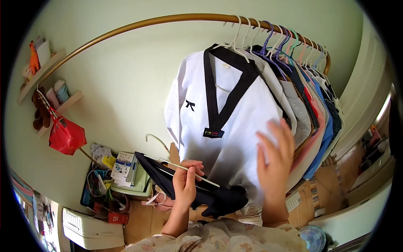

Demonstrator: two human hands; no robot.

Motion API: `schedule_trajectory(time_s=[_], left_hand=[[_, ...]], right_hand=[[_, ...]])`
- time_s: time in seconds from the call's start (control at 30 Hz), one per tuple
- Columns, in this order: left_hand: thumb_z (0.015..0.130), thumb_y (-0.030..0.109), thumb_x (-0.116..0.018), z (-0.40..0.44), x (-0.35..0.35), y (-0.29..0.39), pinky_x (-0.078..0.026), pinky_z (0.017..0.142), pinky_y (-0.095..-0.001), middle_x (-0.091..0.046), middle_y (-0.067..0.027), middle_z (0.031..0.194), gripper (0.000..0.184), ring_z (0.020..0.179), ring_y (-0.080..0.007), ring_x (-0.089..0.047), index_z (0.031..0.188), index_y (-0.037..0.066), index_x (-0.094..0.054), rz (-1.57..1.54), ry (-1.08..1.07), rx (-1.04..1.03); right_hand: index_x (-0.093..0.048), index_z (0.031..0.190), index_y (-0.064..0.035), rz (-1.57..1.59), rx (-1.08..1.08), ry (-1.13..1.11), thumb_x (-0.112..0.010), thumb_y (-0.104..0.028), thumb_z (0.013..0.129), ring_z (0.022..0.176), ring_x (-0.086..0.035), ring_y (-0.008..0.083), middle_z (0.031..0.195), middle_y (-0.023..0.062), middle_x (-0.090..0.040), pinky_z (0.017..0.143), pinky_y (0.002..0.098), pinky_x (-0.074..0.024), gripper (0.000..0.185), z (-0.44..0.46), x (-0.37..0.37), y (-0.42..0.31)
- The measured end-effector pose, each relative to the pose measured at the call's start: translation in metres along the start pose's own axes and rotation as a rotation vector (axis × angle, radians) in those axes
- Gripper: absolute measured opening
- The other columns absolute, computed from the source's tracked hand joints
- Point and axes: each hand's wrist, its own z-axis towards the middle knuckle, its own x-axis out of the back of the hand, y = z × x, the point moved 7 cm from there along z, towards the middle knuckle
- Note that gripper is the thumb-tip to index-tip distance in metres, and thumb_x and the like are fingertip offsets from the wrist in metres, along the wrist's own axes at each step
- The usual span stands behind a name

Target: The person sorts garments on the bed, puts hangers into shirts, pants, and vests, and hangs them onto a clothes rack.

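My left hand [186, 183] is closed around a pale wire hanger [170, 162], whose hook points up and to the left. A dark garment [220, 199] lies against the hanger and hangs below it, partly bunched up. My right hand [275, 153], slightly blurred, is raised with its fingers spread and nothing in it. Behind both hands hangs a white martial-arts jacket [192, 126] with a black V-neck collar and a small label at the bottom of the V. Whether the right hand touches this jacket, I cannot tell.
A curved brass-coloured rail [168, 19] carries several garments on coloured hangers at the right. A red bag [66, 133] hangs at its left end, near small wall shelves [63, 107]. Books [126, 168] and a plant pot [120, 203] stand low on the left. A fan [312, 238] is at the bottom right.
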Motion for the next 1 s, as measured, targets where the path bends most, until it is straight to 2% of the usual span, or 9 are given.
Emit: schedule_trajectory(time_s=[0.1,0.17,0.27,0.37,0.6,0.7,0.8,0.93,1.0], left_hand=[[0.1,0.012,-0.042,0.0,0.004,-0.004,-0.043,0.061,-0.0198,-0.06,-0.007,0.091,0.021,0.074,-0.009,-0.056,0.105,0.0,-0.058,0.025,0.067,-0.009],[0.1,0.013,-0.042,0.002,0.008,-0.004,-0.043,0.062,-0.02,-0.06,-0.0065,0.091,0.021,0.074,-0.009,-0.056,0.105,0.0,-0.058,0.016,0.118,-0.038],[0.1,0.013,-0.041,0.001,0.014,0.0,-0.043,0.064,-0.0212,-0.06,-0.0068,0.091,0.021,0.074,-0.0096,-0.056,0.104,0.0,-0.058,0.023,0.17,-0.036],[0.1,0.012,-0.041,-0.001,0.016,0.002,-0.043,0.064,-0.0215,-0.06,-0.0071,0.09,0.021,0.074,-0.0102,-0.056,0.103,0.0,-0.058,0.034,0.167,-0.058],[0.099,0.011,-0.042,-0.008,0.014,0.012,-0.046,0.062,-0.0226,-0.06,-0.0085,0.086,0.017,0.07,-0.0117,-0.057,0.102,0.0,-0.054,-0.055,0.198,-0.071],[0.098,0.01,-0.044,-0.007,0.019,0.01,-0.046,0.065,-0.0229,-0.059,-0.008,0.088,0.016,0.073,-0.0117,-0.056,0.106,-0.001,-0.053,-0.049,0.19,-0.054],[0.097,0.007,-0.045,-0.005,0.018,0.011,-0.045,0.071,-0.0235,-0.059,-0.0071,0.089,0.017,0.077,-0.0115,-0.055,0.109,-0.001,-0.053,-0.083,0.149,-0.055],[0.093,0.0,-0.044,-0.002,0.008,0.017,-0.041,0.09,-0.0266,-0.056,-0.0068,0.102,0.029,0.095,-0.0133,-0.052,0.122,-0.001,-0.049,-0.062,0.037,-0.126],[0.091,-0.005,-0.045,-0.001,0.009,0.016,-0.041,0.09,-0.0254,-0.056,-0.0058,0.1,0.03,0.095,-0.0128,-0.053,0.12,0.0,-0.05,-0.056,0.039,-0.099]], right_hand=[[-0.063,0.112,-0.0098,0.138,0.101,-0.282,-0.07,-0.017,0.078,0.109,-0.054,0.0226,0.113,0.007,-0.06,0.104,0.0514,-0.0313,0.035,-0.033,-0.023,-0.034],[-0.056,0.122,-0.0083,0.258,0.238,-0.478,-0.069,-0.018,0.077,0.096,-0.06,0.0213,0.099,0.0053,-0.062,0.092,0.0451,-0.0441,0.047,-0.056,-0.042,-0.055],[-0.053,0.126,-0.0121,0.534,0.053,-0.964,-0.066,-0.017,0.083,0.081,-0.063,0.0263,0.094,0.008,-0.062,0.071,0.0383,-0.0503,0.045,-0.096,-0.069,-0.057],[-0.045,0.133,-0.0059,0.46,0.176,-0.774,-0.06,-0.008,0.078,0.071,-0.062,0.0225,0.081,0.0061,-0.058,0.054,0.0322,-0.0481,0.057,-0.099,-0.07,-0.053],[-0.054,0.127,-0.0102,0.471,0.137,-0.407,-0.061,-0.004,0.071,0.066,-0.058,0.0182,0.073,0.0024,-0.05,0.054,0.0285,-0.0472,0.057,-0.08,-0.062,-0.056],[-0.056,0.128,-0.0163,0.462,0.207,-0.44,-0.062,-0.005,0.069,0.063,-0.055,0.0163,0.072,0.0007,-0.048,0.053,0.027,-0.0461,0.061,-0.073,-0.058,-0.06],[-0.059,0.127,-0.0207,0.41,0.183,-0.43,-0.061,-0.003,0.071,0.061,-0.054,0.0162,0.071,0.0001,-0.049,0.052,0.0279,-0.0453,0.059,-0.066,-0.057,-0.056],[-0.066,0.118,-0.0193,0.287,0.095,-0.215,-0.059,0.002,0.073,0.059,-0.054,0.0181,0.07,0.0011,-0.051,0.052,0.0309,-0.0447,0.05,-0.039,-0.047,-0.034],[-0.066,0.117,-0.0193,0.239,0.08,-0.108,-0.058,0.003,0.074,0.061,-0.055,0.02,0.073,0.0029,-0.053,0.055,0.0324,-0.0461,0.049,-0.017,-0.033,-0.024]])
